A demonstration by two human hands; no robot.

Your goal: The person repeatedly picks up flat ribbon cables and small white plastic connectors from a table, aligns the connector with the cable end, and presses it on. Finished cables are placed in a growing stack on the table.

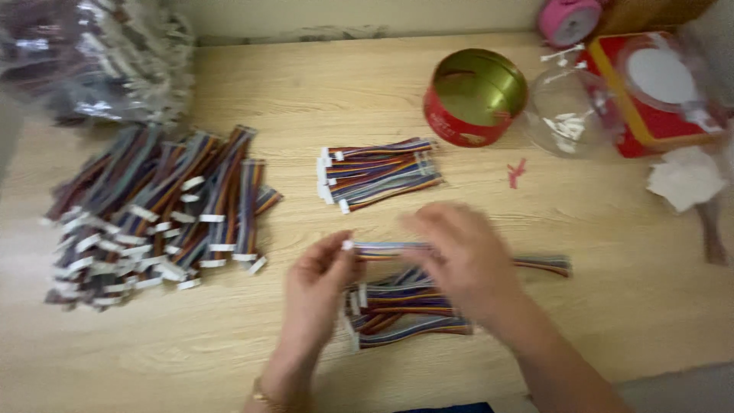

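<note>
The left hand (pixel 317 279) is pinching its fingers together on the white connector end of a rainbow ribbon cable (pixel 459 256), while the right hand (pixel 462 256) is lying over the cable's middle, too blurred for me to tell whether its fingers are closing on it. Just beneath both sets of fingers a small cable heap (pixel 405 310) is resting on the wooden surface (pixel 596 252), a neat cable bundle (pixel 378 172) is sitting beyond them, and a large cable pile (pixel 153 214) is spreading well off to the left.

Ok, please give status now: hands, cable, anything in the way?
Left hand pinches cable at its white plug. Right hand on its middle, blurred. Cable bundle lies underneath, nothing blocking.
</note>
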